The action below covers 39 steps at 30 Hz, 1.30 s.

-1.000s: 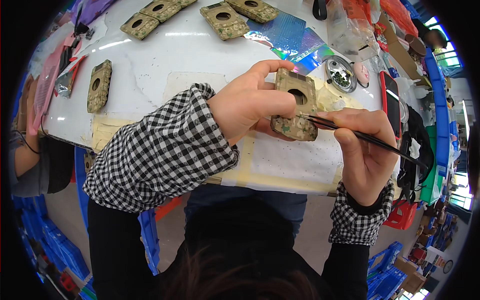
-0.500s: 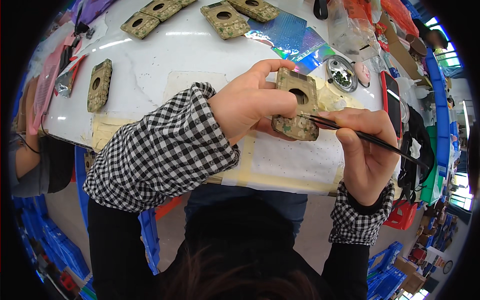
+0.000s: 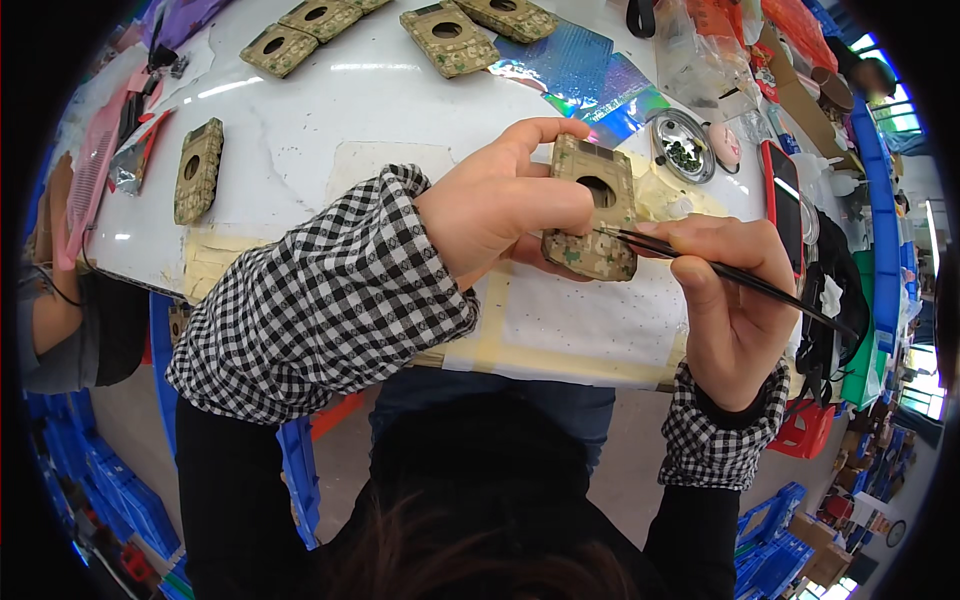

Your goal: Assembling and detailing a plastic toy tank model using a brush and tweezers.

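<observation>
In my left hand (image 3: 510,195) I grip a camouflage model tank hull (image 3: 612,172) with a round hole in its top. The hull is held tilted above the table, my fingers and thumb around its left side. My right hand (image 3: 735,285) pinches black tweezers (image 3: 745,277), their tips touching or very near the hull just below the hole, by my left fingertip. Anything between the tips is too small to make out. Beyond the hull stands a round clear dish (image 3: 684,147) with small dark green pieces in it.
A similar hull (image 3: 199,172) lies at the left, and several more (image 3: 449,40) rest at the far side. Shiny holographic sheets (image 3: 575,75) lie beyond my hands. White paper (image 3: 590,325) dotted with specks is taped at the near edge. A red-cased phone (image 3: 784,205) sits at the right.
Almost nothing differs. The hull in my left hand has tipped or shifted very slightly; both hands and the tweezers stay in place.
</observation>
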Each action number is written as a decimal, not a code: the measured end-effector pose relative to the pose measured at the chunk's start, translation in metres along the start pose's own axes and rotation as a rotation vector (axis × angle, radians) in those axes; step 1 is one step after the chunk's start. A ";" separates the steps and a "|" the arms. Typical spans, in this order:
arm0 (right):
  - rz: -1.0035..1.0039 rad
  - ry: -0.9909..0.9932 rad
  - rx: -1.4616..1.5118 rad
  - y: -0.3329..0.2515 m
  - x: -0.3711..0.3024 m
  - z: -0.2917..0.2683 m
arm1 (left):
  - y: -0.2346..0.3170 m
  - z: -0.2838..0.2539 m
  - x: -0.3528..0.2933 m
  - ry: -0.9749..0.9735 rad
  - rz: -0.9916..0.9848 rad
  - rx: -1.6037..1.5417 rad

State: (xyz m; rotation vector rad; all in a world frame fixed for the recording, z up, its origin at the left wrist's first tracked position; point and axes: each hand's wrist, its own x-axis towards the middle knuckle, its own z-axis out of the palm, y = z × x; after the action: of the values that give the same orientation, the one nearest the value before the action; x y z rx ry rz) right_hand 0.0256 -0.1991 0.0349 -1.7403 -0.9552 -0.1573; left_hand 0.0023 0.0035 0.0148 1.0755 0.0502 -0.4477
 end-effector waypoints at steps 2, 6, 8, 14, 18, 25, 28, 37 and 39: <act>-0.001 -0.002 0.001 0.000 0.000 -0.001 | 0.000 0.000 0.000 -0.002 -0.001 0.001; -0.003 0.004 0.012 0.001 0.000 0.000 | 0.000 0.000 0.000 0.007 0.003 0.004; -0.012 0.003 -0.003 0.001 0.000 0.000 | 0.000 0.000 0.000 0.009 -0.001 0.004; -0.017 -0.004 -0.034 0.000 0.000 0.000 | -0.001 -0.001 0.001 0.009 0.005 0.000; -0.011 0.005 -0.007 0.000 0.000 0.001 | -0.001 -0.001 0.000 0.010 0.008 -0.002; -0.016 -0.003 -0.006 0.000 0.001 0.001 | -0.001 -0.001 0.000 0.010 0.007 0.000; -0.010 0.000 0.007 0.000 0.000 0.001 | -0.002 -0.001 0.000 0.009 0.010 -0.002; -0.009 -0.010 -0.007 0.000 0.000 0.000 | -0.002 -0.001 0.000 -0.002 0.004 -0.012; -0.012 -0.014 -0.010 0.000 0.000 -0.001 | -0.001 -0.001 0.000 0.000 0.006 -0.012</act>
State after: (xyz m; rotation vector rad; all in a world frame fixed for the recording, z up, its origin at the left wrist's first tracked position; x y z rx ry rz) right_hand 0.0259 -0.1999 0.0349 -1.7477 -0.9765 -0.1582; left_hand 0.0017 0.0036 0.0135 1.0633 0.0495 -0.4415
